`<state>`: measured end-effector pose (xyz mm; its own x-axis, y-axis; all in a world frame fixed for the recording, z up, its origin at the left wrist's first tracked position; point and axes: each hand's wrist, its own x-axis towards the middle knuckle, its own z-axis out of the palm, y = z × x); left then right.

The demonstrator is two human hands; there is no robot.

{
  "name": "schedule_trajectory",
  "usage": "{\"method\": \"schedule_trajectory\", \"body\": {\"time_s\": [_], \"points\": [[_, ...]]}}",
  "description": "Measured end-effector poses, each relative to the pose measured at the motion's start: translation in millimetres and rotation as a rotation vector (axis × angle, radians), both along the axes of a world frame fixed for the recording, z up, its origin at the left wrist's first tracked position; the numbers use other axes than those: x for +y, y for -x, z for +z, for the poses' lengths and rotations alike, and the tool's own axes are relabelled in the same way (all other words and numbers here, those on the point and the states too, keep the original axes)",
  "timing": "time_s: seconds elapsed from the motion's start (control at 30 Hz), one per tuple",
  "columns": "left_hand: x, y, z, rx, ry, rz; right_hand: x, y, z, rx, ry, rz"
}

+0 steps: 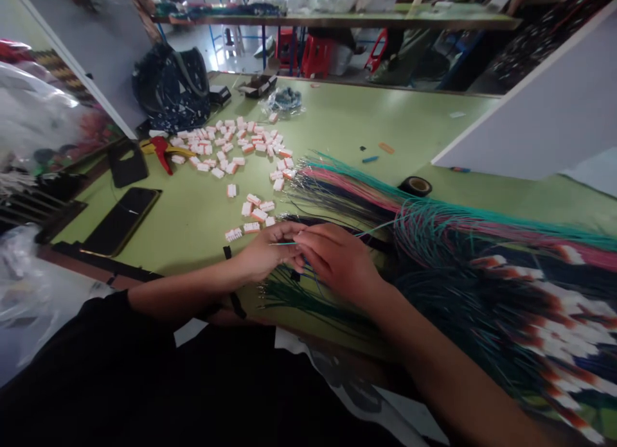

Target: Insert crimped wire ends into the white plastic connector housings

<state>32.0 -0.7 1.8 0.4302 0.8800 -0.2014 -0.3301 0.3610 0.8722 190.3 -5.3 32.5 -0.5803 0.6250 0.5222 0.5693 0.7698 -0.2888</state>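
Note:
My two hands meet above the table's front part. With its fingers pressed together, my right hand (340, 261) pinches a thin green wire (378, 227), which runs off right to the wire bundle. My left hand (267, 251) is closed against the right fingertips; what lies between its fingers is mostly hidden. A short green wire end shows across its fingers. Just beyond the left hand lie several white-and-orange connectors (259, 214). Loose teal, pink and black wires (347, 190) with bare metal ends stretch behind my hands. Dark green wires (299, 299) lie below them.
More connectors (226, 142) are scattered at the back left, near red-and-yellow pliers (164, 153) and a phone (121, 221). A roll of black tape (415, 186) sits behind the wires. Wired connectors (563, 331) pile up at right. White panels (535, 106) flank the table.

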Motion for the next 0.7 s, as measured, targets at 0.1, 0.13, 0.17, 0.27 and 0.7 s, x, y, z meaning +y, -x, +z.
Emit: {"method": "schedule_trajectory", "body": {"time_s": [0.1, 0.13, 0.17, 0.27, 0.7], "points": [[0.8, 1.3, 0.8, -0.059, 0.036, -0.006, -3.1, -11.8, 5.2, 0.049, 0.048, -0.093], [1.1, 1.3, 1.1, -0.076, 0.05, -0.007, -3.2, -17.0, 6.9, 0.048, 0.069, -0.15], [1.3, 1.3, 1.3, -0.089, 0.063, -0.004, -2.9, -21.9, 8.4, 0.044, 0.091, -0.208], [1.6, 0.7, 1.8, -0.103, 0.097, 0.005, -1.2, -30.4, 10.0, 0.037, 0.148, -0.313], [0.9, -0.4, 2.9, -0.15, 0.15, -0.016, -2.9, -19.4, 0.5, 0.045, 0.115, -0.365]]}}
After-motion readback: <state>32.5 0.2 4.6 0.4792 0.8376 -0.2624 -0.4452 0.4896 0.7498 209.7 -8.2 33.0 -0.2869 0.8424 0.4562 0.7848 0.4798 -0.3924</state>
